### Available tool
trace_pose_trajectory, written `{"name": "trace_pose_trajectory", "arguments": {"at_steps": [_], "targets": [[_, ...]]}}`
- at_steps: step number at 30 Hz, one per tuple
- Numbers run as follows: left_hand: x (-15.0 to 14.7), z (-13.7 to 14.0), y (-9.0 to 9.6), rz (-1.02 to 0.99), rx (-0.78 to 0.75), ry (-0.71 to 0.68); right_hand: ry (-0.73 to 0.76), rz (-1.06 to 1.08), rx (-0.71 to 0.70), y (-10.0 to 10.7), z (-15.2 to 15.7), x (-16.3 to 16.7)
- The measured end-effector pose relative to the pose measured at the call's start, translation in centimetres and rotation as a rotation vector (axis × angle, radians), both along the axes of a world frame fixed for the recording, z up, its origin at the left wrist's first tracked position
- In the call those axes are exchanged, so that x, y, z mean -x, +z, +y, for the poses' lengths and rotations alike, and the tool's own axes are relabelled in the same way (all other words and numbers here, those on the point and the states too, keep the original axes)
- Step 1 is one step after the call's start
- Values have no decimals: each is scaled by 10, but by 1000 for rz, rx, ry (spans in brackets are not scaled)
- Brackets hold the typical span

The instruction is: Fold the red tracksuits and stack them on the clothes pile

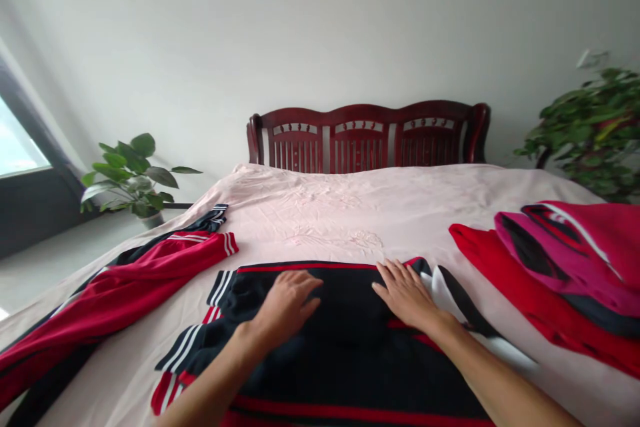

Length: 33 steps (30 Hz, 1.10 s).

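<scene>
A dark navy tracksuit garment [345,353] with red trim lies spread on the pink bed cover in front of me. Its white-striped cuffs [183,347] point to the left, and red striped cuffs [165,392] show beneath them. My left hand [290,297] is over its upper left part, fingers loosely bent and thumb apart; whether it touches the cloth I cannot tell. Flat on the upper right part rests my right hand [404,288], fingers spread. White and black cloth [463,310] shows beside the right wrist. Neither hand grips anything.
Red and dark striped clothes [125,287] lie along the bed's left side. Folded red and magenta clothes [565,273] are piled at the right. Behind the pink bed cover [320,200] stands a dark wooden headboard [360,137]. Potted plants stand left [135,173] and right [595,133].
</scene>
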State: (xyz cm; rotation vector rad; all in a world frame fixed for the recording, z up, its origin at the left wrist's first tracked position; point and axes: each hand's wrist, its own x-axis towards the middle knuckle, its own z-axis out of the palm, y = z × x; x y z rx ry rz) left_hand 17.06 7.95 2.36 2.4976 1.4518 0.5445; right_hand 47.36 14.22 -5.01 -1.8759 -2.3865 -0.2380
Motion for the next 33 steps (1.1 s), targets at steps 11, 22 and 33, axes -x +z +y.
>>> {"name": "trace_pose_trajectory", "arguments": {"at_steps": [11, 22, 33], "targets": [[124, 2, -54, 365, 24, 433, -161, -64, -13, 5, -8, -1], [133, 6, -59, 237, 68, 521, -400, -25, 37, 5, -21, -12], [148, 12, -54, -163, 223, 421, -256, 93, 187, 62, -53, 18]]}}
